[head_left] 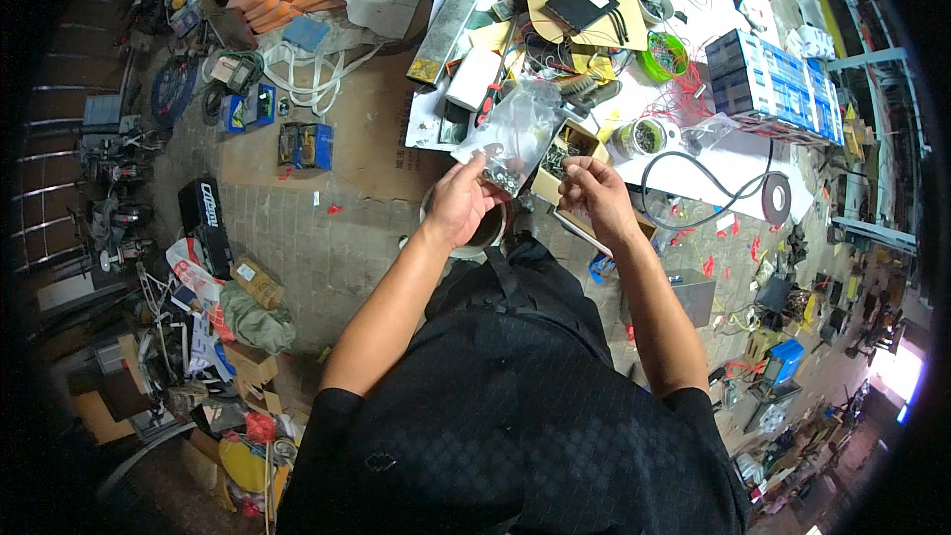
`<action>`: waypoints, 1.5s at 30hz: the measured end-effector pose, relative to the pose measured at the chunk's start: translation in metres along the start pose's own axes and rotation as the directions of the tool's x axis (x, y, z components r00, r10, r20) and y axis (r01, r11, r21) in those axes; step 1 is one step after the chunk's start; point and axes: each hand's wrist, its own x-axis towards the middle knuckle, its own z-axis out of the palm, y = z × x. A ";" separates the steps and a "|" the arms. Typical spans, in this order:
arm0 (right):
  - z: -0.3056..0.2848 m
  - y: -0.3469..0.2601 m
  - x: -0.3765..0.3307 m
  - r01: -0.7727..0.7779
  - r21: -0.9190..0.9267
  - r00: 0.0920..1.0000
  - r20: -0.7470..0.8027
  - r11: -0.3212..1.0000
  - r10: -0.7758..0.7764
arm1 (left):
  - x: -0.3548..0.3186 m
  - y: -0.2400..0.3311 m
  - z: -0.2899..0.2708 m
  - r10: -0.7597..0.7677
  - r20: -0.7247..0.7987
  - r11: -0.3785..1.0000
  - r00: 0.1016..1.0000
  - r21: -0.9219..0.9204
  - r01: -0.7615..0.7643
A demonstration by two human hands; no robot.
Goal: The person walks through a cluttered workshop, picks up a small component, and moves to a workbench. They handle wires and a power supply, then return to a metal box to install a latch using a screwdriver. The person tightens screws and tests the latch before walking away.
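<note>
My left hand point(458, 204) grips the near edge of a clear plastic bag point(527, 127), thumb and fingers closed on it. Small metal parts, too fine to name, lie at the bag's bottom next to my fingers. My right hand point(602, 202) is closed in a pinch just right of the bag, over the near side of a small cardboard box point(588, 143). Whatever the right fingertips pinch, if anything, is too small to make out. Dark screw-like pieces point(557, 158) fill part of that box. Below my left hand, a round bucket point(466, 252) is partly hidden.
Beyond my hands, a cluttered white table point(614, 173) holds red-handled pliers point(488, 103), a green bowl point(665, 56), a clear jar point(646, 139), black tape point(777, 198) and stacked blue-white boxes point(773, 84). Blue-cased blocks point(305, 146) sit on cardboard at left. Clutter lines both sides of the floor.
</note>
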 end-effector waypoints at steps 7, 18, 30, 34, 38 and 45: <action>-0.023 0.043 0.003 -0.132 -0.075 0.990 -0.051 0.988 0.129 | 0.003 -0.004 -0.001 -0.004 -0.037 1.000 0.999 -0.021 0.003; -0.051 0.135 0.063 -0.153 -0.242 0.967 -0.234 0.958 0.095 | -0.001 0.003 -0.004 -0.044 -0.051 0.996 0.998 -0.076 0.040; -0.064 0.150 0.090 0.056 -0.335 0.961 -0.236 0.941 -0.142 | 0.001 -0.007 -0.019 0.013 -0.005 1.000 1.000 0.019 -0.012; -0.066 0.142 0.074 -0.135 -0.287 0.983 -0.159 0.948 0.092 | -0.002 -0.011 -0.017 -0.014 -0.034 0.999 0.999 0.032 0.015; -0.027 0.079 0.030 -0.135 0.007 0.991 -0.021 0.991 0.135 | -0.013 -0.015 -0.023 -0.068 -0.026 0.990 0.997 0.123 0.071; -0.028 0.047 0.005 -0.041 0.054 0.985 0.172 0.998 0.032 | -0.012 -0.033 -0.020 -0.159 -0.080 0.947 0.984 0.269 0.175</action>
